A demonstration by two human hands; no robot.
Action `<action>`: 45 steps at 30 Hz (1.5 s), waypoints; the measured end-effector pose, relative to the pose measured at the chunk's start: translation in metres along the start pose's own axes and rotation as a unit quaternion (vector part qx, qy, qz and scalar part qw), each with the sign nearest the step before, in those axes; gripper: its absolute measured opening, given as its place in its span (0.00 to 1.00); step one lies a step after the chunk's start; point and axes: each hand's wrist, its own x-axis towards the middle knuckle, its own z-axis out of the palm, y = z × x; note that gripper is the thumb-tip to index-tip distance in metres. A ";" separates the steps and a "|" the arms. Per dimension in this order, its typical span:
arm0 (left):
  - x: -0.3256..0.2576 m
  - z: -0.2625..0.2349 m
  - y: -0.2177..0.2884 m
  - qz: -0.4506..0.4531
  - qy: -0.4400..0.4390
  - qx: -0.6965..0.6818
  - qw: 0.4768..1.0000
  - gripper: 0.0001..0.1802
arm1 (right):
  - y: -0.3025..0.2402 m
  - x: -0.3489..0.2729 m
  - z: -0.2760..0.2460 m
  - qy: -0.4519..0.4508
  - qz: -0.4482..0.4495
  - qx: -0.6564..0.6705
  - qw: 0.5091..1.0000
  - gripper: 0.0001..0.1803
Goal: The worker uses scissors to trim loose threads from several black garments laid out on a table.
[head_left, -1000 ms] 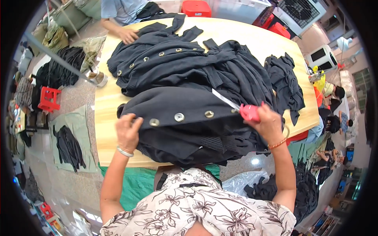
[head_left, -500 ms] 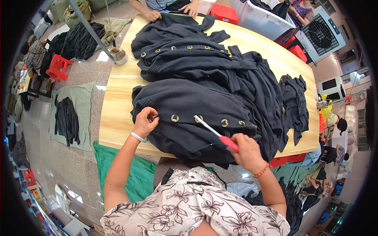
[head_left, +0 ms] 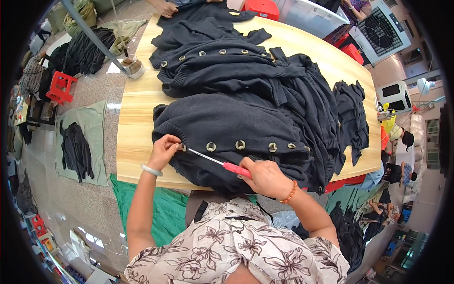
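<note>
A dark cardigan with large brown-and-cream buttons lies bunched across the near side of the table. At its lower left, my left hand is closed in a pinch on the cardigan's edge by an end button. My right hand grips a red-handled tool with a slim metal shaft. The shaft's tip reaches close to my left fingertips and that button; whether it touches cannot be seen. The tool's exact kind is unclear.
More dark buttoned knitwear is piled behind, with another dark garment at the table's right. Across the wooden table, another person's hand rests near dark cloth. A clear plastic bin and red stool stand nearby.
My right hand has moved left, bringing the tool's tip from a middle button to beside my left fingers. My left hand has shifted slightly left in the view, still pinching the cardigan's edge.
</note>
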 end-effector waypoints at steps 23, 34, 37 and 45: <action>0.005 0.102 0.077 0.365 0.004 0.397 0.842 0.09 | 0.036 -0.080 -0.008 0.033 0.081 0.090 0.992 0.21; 0.018 0.158 0.075 0.177 -0.138 0.240 0.944 0.07 | 0.064 -0.116 -0.012 0.037 0.138 0.029 0.989 0.20; 0.027 0.139 0.064 0.097 -0.202 0.126 0.966 0.05 | 0.062 -0.104 -0.008 0.009 0.132 0.058 0.989 0.19; 0.004 0.216 0.120 0.297 -0.102 0.325 0.892 0.19 | 0.093 -0.153 -0.005 0.139 0.146 0.126 0.971 0.17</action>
